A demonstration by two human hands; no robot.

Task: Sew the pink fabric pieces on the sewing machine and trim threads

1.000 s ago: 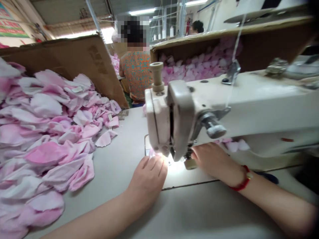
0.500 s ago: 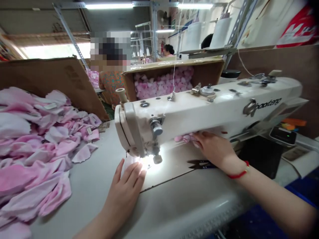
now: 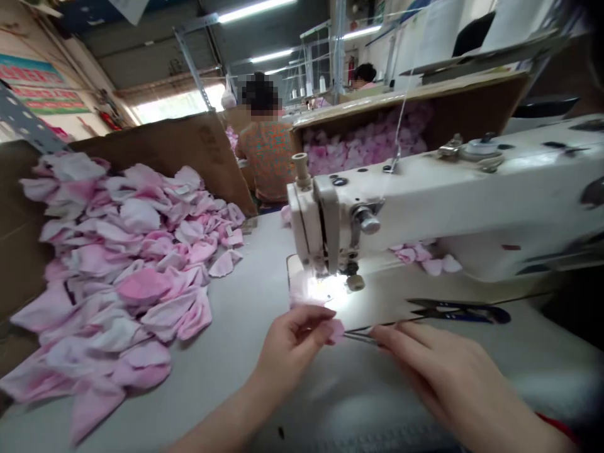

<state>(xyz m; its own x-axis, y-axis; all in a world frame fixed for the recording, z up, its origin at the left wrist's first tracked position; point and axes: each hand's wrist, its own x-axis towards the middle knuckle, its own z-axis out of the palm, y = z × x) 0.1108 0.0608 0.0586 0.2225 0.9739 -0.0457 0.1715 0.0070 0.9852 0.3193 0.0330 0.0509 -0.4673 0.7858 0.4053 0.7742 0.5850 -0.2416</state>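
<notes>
My left hand [image 3: 292, 352] pinches a pink fabric piece [image 3: 336, 331] in front of the sewing machine head [image 3: 330, 220], and the cloth seems to run back towards the lit presser foot [image 3: 355, 282]. My right hand [image 3: 438, 371] lies to the right, its fingertips near a thin grey strand [image 3: 359, 338] by the cloth. Whether those fingers hold the strand is hard to tell. Thread snips with dark handles [image 3: 460, 312] lie just beyond my right hand.
A large heap of pink and white fabric pieces [image 3: 127, 264] lies on the grey table [image 3: 226, 352] to the left. More pieces fill a cardboard box [image 3: 363, 145] behind the machine. A co-worker [image 3: 267, 160] sits beyond, and further pieces [image 3: 419, 255] lie behind the needle.
My left hand has drawn the pink cloth towards me from the presser foot. My right hand has come out from under the machine arm to the front, and my view has turned.
</notes>
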